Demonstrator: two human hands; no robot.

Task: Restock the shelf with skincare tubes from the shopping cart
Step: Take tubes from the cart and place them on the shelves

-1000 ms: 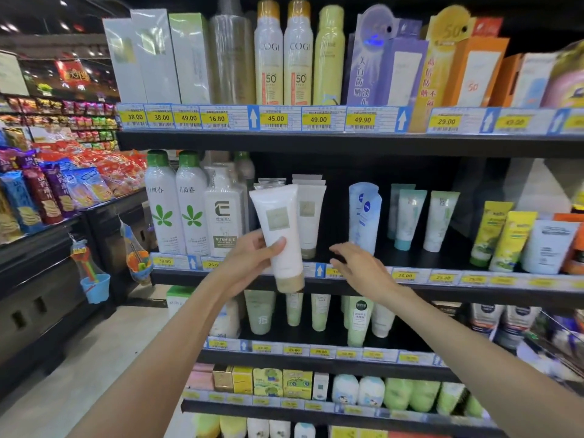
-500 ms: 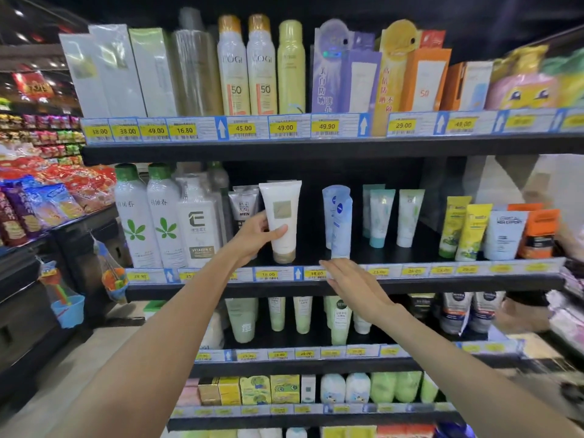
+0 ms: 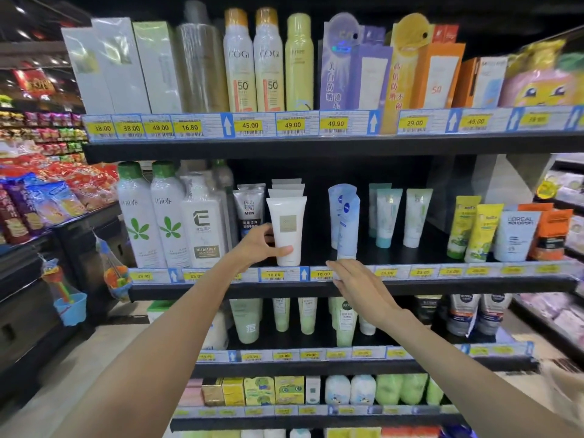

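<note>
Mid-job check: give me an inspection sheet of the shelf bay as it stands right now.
Surface: black middle shelf, price tags along its front edge.
Job's things: white tube upright at the shelf front, same tubes queued behind; shopping cart not seen.
Clutter: grey MEN tube left of it, blue tubes right.
Grippers: left hand grips the white tube; right hand open, fingers at the shelf edge.
Cables: nothing seen.
Surroundings: snack aisle to the left.

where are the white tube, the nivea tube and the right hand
white tube [image 3: 287, 230]: head view, on its front label
nivea tube [image 3: 347, 227]: head view, mid body
right hand [image 3: 358, 284]: head view, back of the hand
</note>
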